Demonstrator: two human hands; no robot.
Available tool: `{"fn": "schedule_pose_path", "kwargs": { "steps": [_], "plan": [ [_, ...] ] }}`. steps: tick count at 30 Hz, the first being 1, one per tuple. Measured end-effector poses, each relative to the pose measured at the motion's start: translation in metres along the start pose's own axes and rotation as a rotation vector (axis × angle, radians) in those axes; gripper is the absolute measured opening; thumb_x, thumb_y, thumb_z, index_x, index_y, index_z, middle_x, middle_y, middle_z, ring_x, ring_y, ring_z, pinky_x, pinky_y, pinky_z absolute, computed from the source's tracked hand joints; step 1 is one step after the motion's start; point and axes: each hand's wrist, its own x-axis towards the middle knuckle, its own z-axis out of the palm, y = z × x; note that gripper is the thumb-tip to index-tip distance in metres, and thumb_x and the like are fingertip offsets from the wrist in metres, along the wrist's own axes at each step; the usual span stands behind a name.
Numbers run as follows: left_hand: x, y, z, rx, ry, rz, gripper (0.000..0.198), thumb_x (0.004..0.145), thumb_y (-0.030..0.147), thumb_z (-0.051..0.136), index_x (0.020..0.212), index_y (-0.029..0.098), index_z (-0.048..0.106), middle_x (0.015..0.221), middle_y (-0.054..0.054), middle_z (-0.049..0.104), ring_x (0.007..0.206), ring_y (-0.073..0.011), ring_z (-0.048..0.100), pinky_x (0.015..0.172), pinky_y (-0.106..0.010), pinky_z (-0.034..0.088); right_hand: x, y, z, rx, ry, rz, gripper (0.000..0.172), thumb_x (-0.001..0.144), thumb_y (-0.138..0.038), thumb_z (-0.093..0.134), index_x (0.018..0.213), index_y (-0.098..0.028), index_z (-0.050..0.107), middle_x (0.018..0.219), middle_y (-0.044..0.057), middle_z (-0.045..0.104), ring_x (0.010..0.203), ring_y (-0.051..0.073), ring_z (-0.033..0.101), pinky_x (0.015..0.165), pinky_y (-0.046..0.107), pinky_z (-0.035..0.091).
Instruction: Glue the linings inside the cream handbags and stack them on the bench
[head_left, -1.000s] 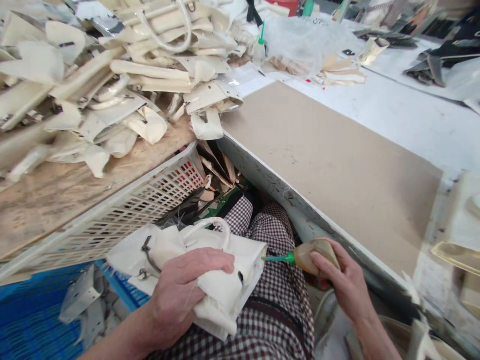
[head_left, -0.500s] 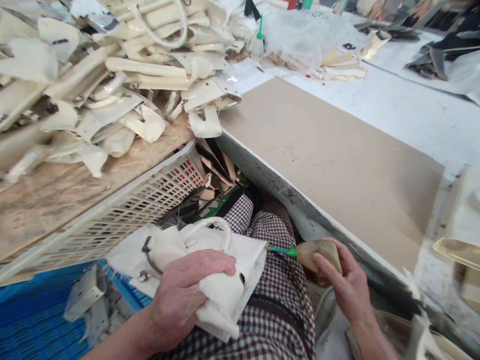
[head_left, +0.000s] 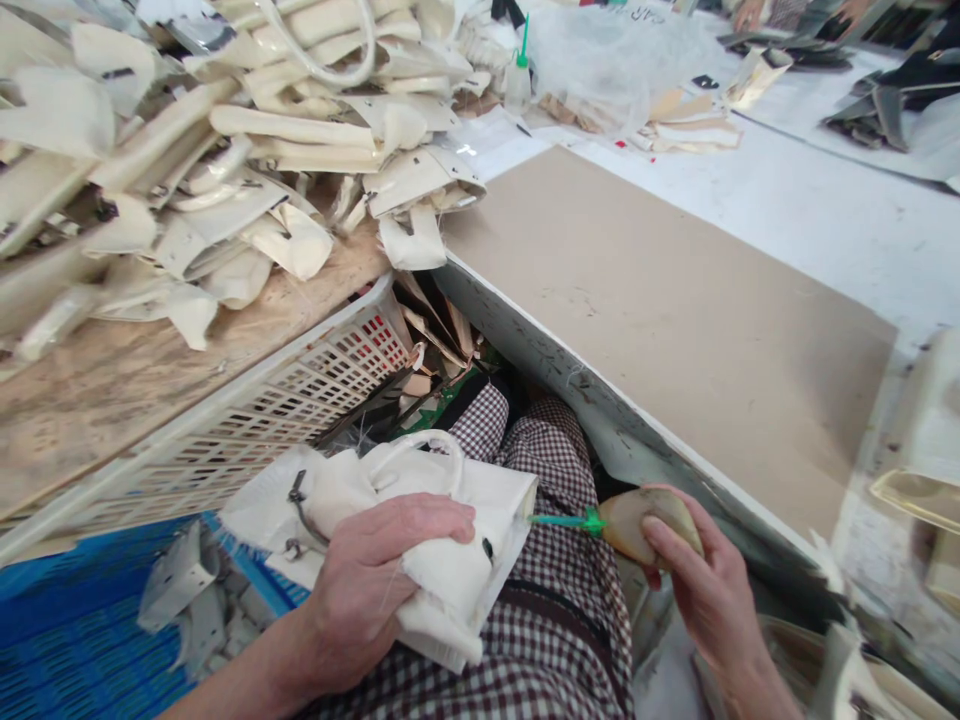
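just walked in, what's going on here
A person's left hand holds a cream bag-like piece with a looped handle above the checkered lap. The right hand grips a squeeze bottle, its green nozzle pointed at the piece's edge. More cream pieces lie heaped on the wooden table at the left.

Left hand (head_left: 382,590) palm down in a clasp, right hand (head_left: 709,575) curled, thumb (head_left: 673,550) uppermost

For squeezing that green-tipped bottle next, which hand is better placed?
Probably the right hand: it grips the bottle, whose green nozzle points at the open edge of the cream piece. The left hand is busy holding that piece, away from the bottle.
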Motion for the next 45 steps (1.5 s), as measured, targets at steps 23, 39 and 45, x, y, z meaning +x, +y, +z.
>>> {"fn": "schedule_pose_path", "kwargs": {
  "steps": [23, 39, 45],
  "plan": [
    [-0.004, -0.004, 0.001, 0.043, -0.056, 0.060, 0.031, 0.096, 0.038, 0.057, 0.099, 0.018, 0.080, 0.103, -0.013, 0.080, 0.101, -0.0285, 0.074, 0.099, -0.041, 0.056, -0.056, -0.013, 0.016, 0.034, -0.112, 0.139, 0.049, 0.072, -0.052, 0.084, 0.109, -0.022, 0.071, 0.078, 0.003, 0.063, 0.055, 0.014, 0.049, 0.038, 0.021, 0.040],
    [-0.003, -0.001, 0.003, -0.010, -0.057, 0.040, 0.026, 0.093, 0.036, 0.062, 0.100, 0.020, 0.081, 0.105, -0.012, 0.080, 0.102, -0.0295, 0.073, 0.101, -0.040, 0.055, -0.027, 0.003, 0.001, -0.244, 0.092, -0.026, 0.061, 0.070, -0.059, 0.083, 0.113, -0.019, 0.067, 0.085, 0.003, 0.070, 0.057, 0.017, 0.056, 0.046, 0.026, 0.050],
    [-0.001, -0.001, 0.002, 0.002, -0.057, 0.031, 0.024, 0.092, 0.029, 0.060, 0.099, 0.019, 0.080, 0.104, -0.011, 0.080, 0.101, -0.0276, 0.073, 0.099, -0.037, 0.055, -0.031, 0.014, -0.002, -0.107, 0.035, 0.025, 0.055, 0.073, -0.055, 0.083, 0.112, -0.019, 0.068, 0.085, 0.004, 0.070, 0.058, 0.017, 0.055, 0.045, 0.025, 0.047]
  ]
}}
